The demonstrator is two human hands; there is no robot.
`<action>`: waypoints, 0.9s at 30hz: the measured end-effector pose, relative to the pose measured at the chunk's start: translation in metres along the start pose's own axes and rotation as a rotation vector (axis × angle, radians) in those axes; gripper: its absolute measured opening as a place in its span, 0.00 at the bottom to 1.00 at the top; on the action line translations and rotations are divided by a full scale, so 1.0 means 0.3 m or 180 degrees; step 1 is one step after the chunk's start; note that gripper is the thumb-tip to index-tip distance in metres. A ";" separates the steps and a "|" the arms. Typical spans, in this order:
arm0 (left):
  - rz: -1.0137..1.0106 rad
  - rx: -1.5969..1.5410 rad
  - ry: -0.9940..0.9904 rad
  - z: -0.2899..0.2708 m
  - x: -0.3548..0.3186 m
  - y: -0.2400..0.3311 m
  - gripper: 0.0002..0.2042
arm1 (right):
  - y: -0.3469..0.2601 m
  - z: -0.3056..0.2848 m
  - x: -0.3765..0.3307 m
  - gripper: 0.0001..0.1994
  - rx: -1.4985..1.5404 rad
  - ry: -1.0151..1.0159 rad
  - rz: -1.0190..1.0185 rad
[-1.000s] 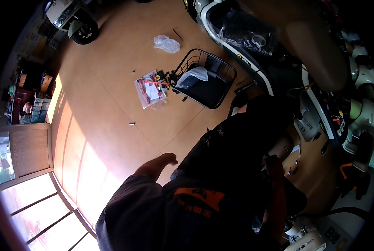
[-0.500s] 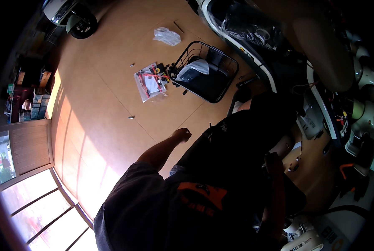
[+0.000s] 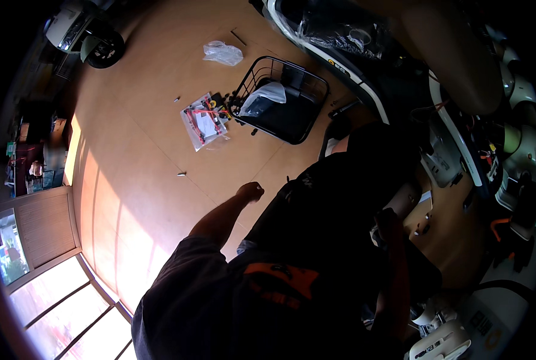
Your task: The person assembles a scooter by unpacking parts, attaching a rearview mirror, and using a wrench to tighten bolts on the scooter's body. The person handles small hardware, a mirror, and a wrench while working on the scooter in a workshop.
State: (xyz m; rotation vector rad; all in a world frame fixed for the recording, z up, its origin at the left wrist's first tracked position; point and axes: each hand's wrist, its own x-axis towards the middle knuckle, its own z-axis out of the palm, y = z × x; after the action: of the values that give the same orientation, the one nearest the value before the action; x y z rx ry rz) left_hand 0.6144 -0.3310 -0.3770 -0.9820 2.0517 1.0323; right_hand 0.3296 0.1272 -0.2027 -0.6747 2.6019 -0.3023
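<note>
The person's left hand (image 3: 250,192) is curled into a loose fist at the end of an outstretched bare forearm, with nothing visible in it, and it hangs above the tan floor (image 3: 142,180) without touching anything. The right hand is hard to make out: a dark shape near the person's right side may be it, but whether it is open or closed cannot be told. Nearest the left hand, though apart from it, a small screw-like piece (image 3: 181,174) lies alone on the floor. Further off sits a clear bag of small parts (image 3: 205,123) with red pieces inside, just beside a black wire basket (image 3: 283,99) that holds a crumpled plastic bag (image 3: 263,98). Another clear plastic bag (image 3: 223,53) lies beyond them, and a scooter body (image 3: 352,42) runs along the upper right. As a judgement, the loose piece could be overlooked or kicked away, since it is tiny against the glare, and a reach toward the parts bag could knock the basket.
</note>
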 end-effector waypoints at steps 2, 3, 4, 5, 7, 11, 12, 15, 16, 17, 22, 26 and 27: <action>0.0187 -0.0107 0.0118 -0.018 0.032 0.045 0.19 | 0.003 0.002 0.007 0.17 -0.0035 -0.0041 0.0076; 0.0267 -0.0164 0.0176 -0.037 0.036 0.075 0.19 | -0.015 -0.009 0.007 0.17 0.0001 -0.0100 0.0188; 0.0382 -0.0212 0.0231 -0.060 0.042 0.097 0.19 | -0.027 -0.014 0.007 0.17 0.0043 -0.0153 0.0296; 0.0447 -0.0436 0.0410 -0.070 0.072 0.102 0.17 | -0.028 -0.009 0.008 0.17 0.0053 -0.0170 0.0277; 0.0580 -0.0882 0.0785 -0.101 0.113 0.129 0.13 | -0.027 -0.002 0.017 0.18 0.0077 -0.0194 0.0227; 0.0554 -0.2311 0.0757 -0.249 0.107 0.349 0.10 | 0.018 0.000 0.020 0.18 -0.0006 -0.0338 0.0504; 0.0639 -0.2423 0.0888 -0.283 0.132 0.346 0.10 | -0.009 -0.011 0.031 0.18 -0.0030 -0.0418 0.0544; 0.0837 -0.2495 0.1309 -0.410 0.245 0.366 0.14 | -0.055 -0.046 0.040 0.17 0.0099 -0.0563 0.0721; 0.0946 -0.1908 0.1562 -0.475 0.293 0.366 0.14 | -0.059 -0.047 0.044 0.16 0.0184 -0.0607 0.0772; 0.1056 -0.1328 0.1777 -0.533 0.353 0.365 0.15 | -0.062 -0.045 0.042 0.16 0.0050 -0.0575 0.0690; 0.1045 0.0284 0.1959 -0.748 0.594 0.365 0.34 | -0.009 -0.001 0.053 0.16 -0.0410 -0.0799 0.0312; 0.0720 0.0067 0.1395 -0.783 0.719 0.437 0.41 | 0.107 0.089 0.015 0.16 -0.0544 -0.0895 0.0244; 0.0608 0.0287 0.1416 -0.798 0.754 0.403 0.44 | 0.127 0.116 0.019 0.18 -0.0558 -0.0964 0.0239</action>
State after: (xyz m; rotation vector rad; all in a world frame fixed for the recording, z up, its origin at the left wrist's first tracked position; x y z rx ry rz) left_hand 0.3479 -0.5590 -0.3914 -1.0556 2.5736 0.8597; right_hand 0.3256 0.1534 -0.2473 -0.6253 2.3715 0.0502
